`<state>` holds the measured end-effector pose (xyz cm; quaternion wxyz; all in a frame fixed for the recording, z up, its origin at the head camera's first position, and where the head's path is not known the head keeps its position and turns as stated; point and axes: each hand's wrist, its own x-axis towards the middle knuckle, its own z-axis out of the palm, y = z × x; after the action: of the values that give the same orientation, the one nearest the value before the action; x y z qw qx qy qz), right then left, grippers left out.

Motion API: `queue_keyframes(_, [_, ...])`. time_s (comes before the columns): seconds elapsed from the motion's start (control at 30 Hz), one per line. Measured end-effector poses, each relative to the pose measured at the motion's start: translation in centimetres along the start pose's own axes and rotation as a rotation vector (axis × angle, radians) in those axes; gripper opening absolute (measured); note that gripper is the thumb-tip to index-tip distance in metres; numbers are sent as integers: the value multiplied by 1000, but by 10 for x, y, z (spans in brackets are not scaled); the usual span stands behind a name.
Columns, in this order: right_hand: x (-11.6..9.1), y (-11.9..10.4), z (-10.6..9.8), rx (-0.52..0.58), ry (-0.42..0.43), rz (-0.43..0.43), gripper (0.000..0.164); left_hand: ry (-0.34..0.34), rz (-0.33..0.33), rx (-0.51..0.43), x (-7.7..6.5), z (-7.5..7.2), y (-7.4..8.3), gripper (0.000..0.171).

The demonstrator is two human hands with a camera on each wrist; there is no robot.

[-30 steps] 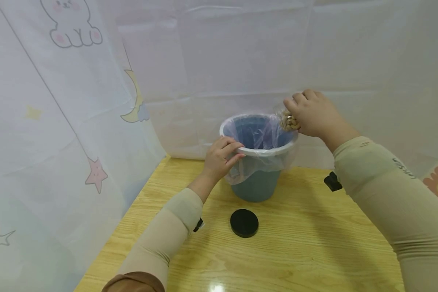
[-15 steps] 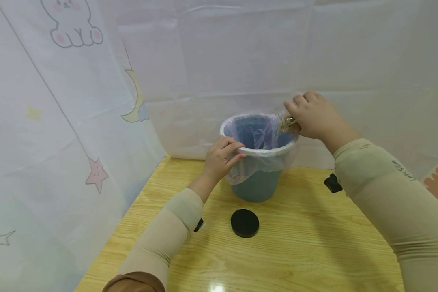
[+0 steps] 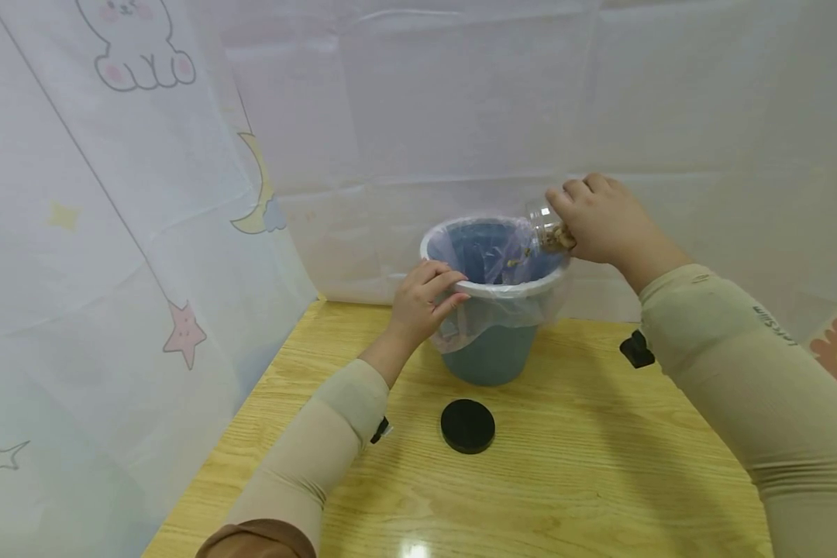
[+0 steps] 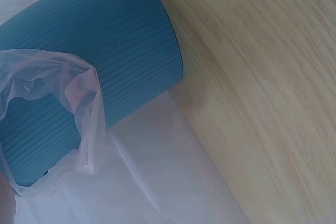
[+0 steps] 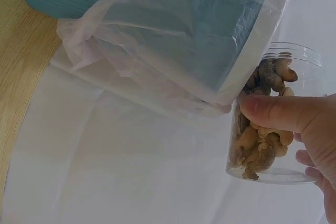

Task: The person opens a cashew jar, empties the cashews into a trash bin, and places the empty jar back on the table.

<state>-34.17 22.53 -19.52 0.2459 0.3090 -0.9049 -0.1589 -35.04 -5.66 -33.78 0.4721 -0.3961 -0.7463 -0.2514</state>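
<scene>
In the head view a blue trash bin (image 3: 491,356) stands on the table, lined with a thin translucent pinkish bag (image 3: 460,329) folded over its pale rim. My left hand (image 3: 421,298) grips the near left of that rim, thumb on the outer side. At the right of the rim my right hand (image 3: 603,221) holds a clear, lidless jar (image 3: 540,213) tipped on its side, mouth toward the bin. Cashews (image 5: 270,142) lie along the jar's lower wall in the right wrist view. Small yellowish pieces (image 3: 513,263) show below its mouth, within the bin.
A round black lid (image 3: 468,426) lies flat on the wooden table (image 3: 586,465) in front of the bin. Printed pale sheeting (image 3: 446,101) hangs close behind the bin and along the left side.
The jar's mouth end, filled with cashews a second ago, now shows clear, and pieces have come out into the bin. The right hand has shifted slightly; the left hand stays on the rim.
</scene>
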Motion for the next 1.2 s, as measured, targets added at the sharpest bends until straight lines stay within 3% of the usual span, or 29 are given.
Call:
queue_keyframes(0.47, [-1, 1, 2, 0, 14, 0, 69, 2, 2, 6, 0, 1, -2, 32])
queue_keyframes(0.77, [-1, 0, 1, -49, 37, -28, 50, 4, 3, -4, -1, 2, -4, 31])
queue_keyframes(1.2, [-2, -2, 3, -88, 51, -66, 50, -7, -6, -1, -2, 0, -5, 31])
